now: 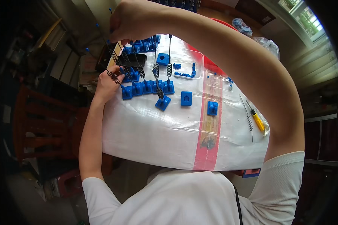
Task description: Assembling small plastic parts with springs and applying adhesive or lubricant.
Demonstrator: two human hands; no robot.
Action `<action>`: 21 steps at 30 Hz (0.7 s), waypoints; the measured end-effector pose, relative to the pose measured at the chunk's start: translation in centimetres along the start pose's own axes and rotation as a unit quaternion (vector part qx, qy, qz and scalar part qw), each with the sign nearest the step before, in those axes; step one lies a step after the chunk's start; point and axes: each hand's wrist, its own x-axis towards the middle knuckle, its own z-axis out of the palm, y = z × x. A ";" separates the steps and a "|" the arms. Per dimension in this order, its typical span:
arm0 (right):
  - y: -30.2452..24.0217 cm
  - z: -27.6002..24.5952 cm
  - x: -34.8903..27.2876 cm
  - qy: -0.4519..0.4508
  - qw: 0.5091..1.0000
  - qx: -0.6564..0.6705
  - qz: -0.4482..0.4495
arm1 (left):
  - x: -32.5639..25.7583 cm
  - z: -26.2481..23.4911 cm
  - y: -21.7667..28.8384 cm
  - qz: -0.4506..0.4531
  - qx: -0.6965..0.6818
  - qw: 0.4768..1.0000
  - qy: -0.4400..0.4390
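Nearest, the person's white shirt fills the lower edge. Both forearms rise from it over a table [150, 138] covered with a white woven sheet that has a red stripe [208, 127] running front to back.

Right of the stripe: a yellow-handled screwdriver [257, 120] and a loose spring wire [249, 122] lie just beside each other, well apart from the hands.

Mid-table: single blue plastic blocks, one on the stripe [212, 108], one with a round hole [186, 98], and one [163, 102] with a spring wire standing in it.

Behind these, a row of blue blocks [148, 88] stands side by side, each carrying an upright thin rod with a coil partway up, blue-tipped at the top. A clear shallow tray [193, 60] beyond holds small blue parts and another block [162, 59]. More blue blocks are crowded at the far edge.

Left hand [108, 83]: at the left end of the row, fingers closed on the coil of a spring wire [113, 77], close to the end block [127, 93].

Right hand [124, 23]: arm arched high across the view, fingers pinched narrow around the upper ends of the leaning rods. Exactly how many it holds I cannot tell.

Judgement: the step is seating a spring wire into a block at the row's left end. The next move seems to call for steadying the rod top while the foot is guided down into the block's socket without knocking the neighbours.
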 end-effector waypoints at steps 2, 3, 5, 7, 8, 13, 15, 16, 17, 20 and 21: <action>-0.1 -0.6 -0.7 0.014 0.999 0.027 0.023 | -0.2 0.0 0.1 -0.007 -0.026 0.999 0.019; -0.4 -1.3 -1.6 0.025 0.998 0.037 0.034 | -0.5 0.3 -0.1 0.016 -0.042 0.998 0.047; -1.2 -2.5 -3.3 0.046 0.995 0.069 0.059 | -1.5 0.0 -1.7 0.055 -0.067 0.992 0.095; 3.1 -1.4 -4.1 0.211 0.974 0.085 -0.021 | -2.3 -0.1 -0.9 0.050 -0.002 0.994 0.096; 3.9 -0.9 -5.4 0.207 0.976 0.069 -0.013 | -3.7 -0.5 -1.1 0.035 0.035 0.994 0.102; 4.9 2.6 -14.3 0.106 0.988 -0.067 0.090 | -7.5 0.1 2.9 -0.016 -0.006 0.999 0.033; 6.4 6.5 -16.2 0.061 0.991 -0.021 0.116 | -7.7 0.9 4.1 -0.020 0.017 1.000 0.000; 6.6 8.2 -16.6 0.047 0.990 -0.030 0.126 | -7.7 1.1 4.7 0.006 0.030 1.000 0.008; 6.6 9.9 -16.8 0.042 0.988 -0.024 0.145 | -7.5 1.2 4.8 0.009 0.050 0.999 0.012; 7.2 13.4 -16.3 0.034 0.984 -0.037 0.171 | -7.2 1.6 4.5 0.014 0.090 0.996 0.024; 7.2 13.9 -15.8 0.016 0.981 -0.048 0.189 | -7.1 1.6 4.4 0.013 0.089 0.996 0.022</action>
